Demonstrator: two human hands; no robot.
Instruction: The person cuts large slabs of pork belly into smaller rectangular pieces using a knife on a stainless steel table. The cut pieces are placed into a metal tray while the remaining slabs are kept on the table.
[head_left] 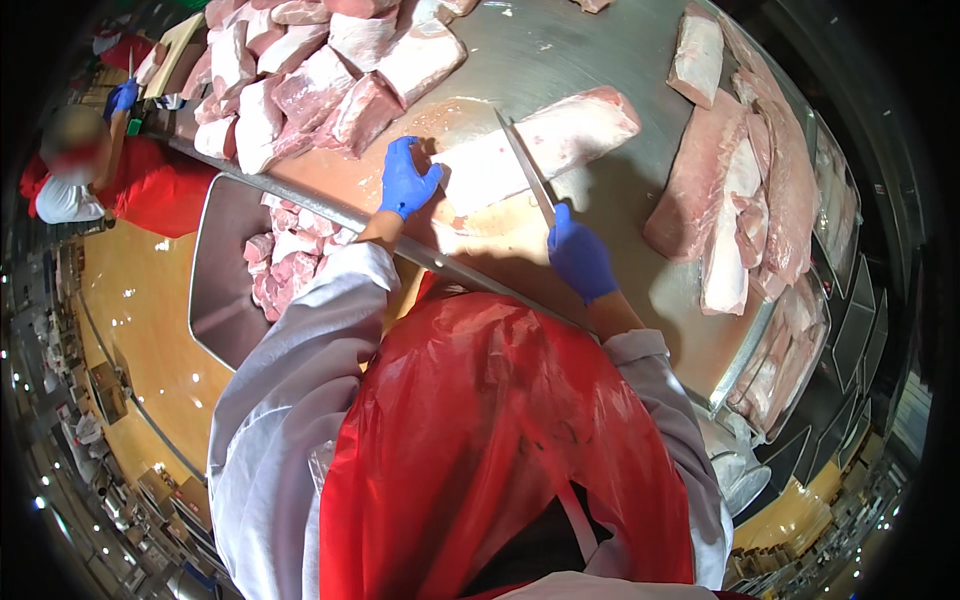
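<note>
A long slab of pale pork loin (540, 150), fat side up, lies at a slant on the metal table in front of me. My right hand (580, 255), in a blue glove, is closed round the handle of a long knife (525, 163). The blade points away from me and lies across the loin, a little right of its middle as seen from above; how deep it sits, I cannot tell. At the loin's left end is my left hand (407, 178), also blue-gloved, with thumb and fingers apart. Whether it touches the meat is unclear.
Many cut pork chunks (310, 85) are heaped at the far left. A metal bin (225, 270) with smaller pieces stands below the table's near edge (450, 267). Long uncut loins (700, 190) lie at right, beside a filled tray (780, 365). Another person (160, 185) works at far left.
</note>
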